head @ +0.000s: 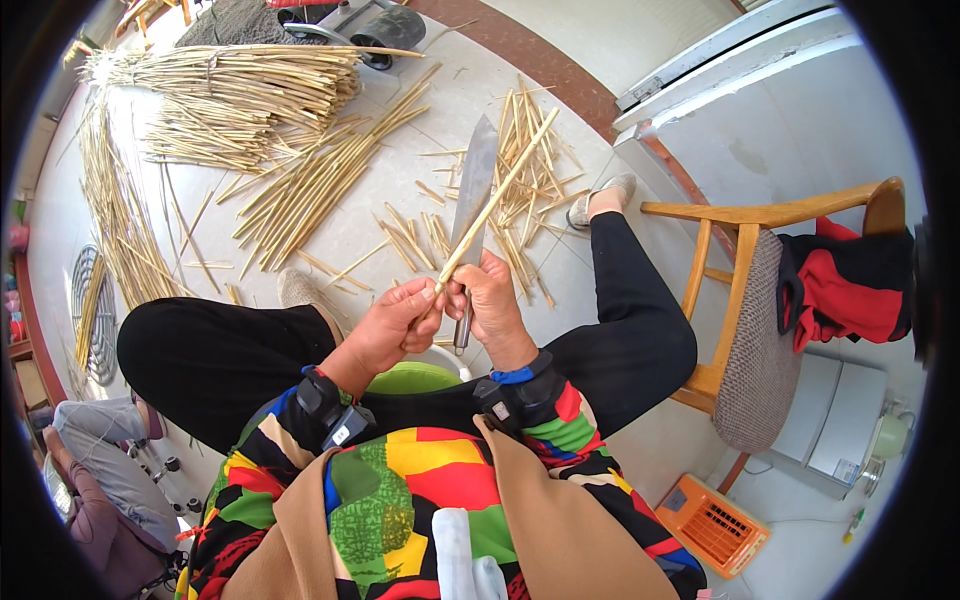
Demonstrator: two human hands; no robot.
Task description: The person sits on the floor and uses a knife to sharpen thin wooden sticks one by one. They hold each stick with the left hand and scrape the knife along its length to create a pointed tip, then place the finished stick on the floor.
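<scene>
A pale straw-coloured stalk (517,176) slants up and away from my two hands. My left hand (397,311) pinches its near end between thumb and fingers. In my right hand (491,300) is a broad-bladed knife (477,169), its blade pointing away from me and its metal handle showing below the fist. The right thumb and fingers are also close against the stalk, beside the blade. Both hands meet above my lap, over a green and white round object (412,377) that my hands and legs partly hide.
Cut stalk pieces (529,191) are scattered on the tiled floor ahead. Loose long stalks (322,176) and a tied bundle (247,82) lie to the left. A wooden chair (757,315) with clothing stands right, near an orange heater-like box (712,525). Another person (112,480) sits at lower left.
</scene>
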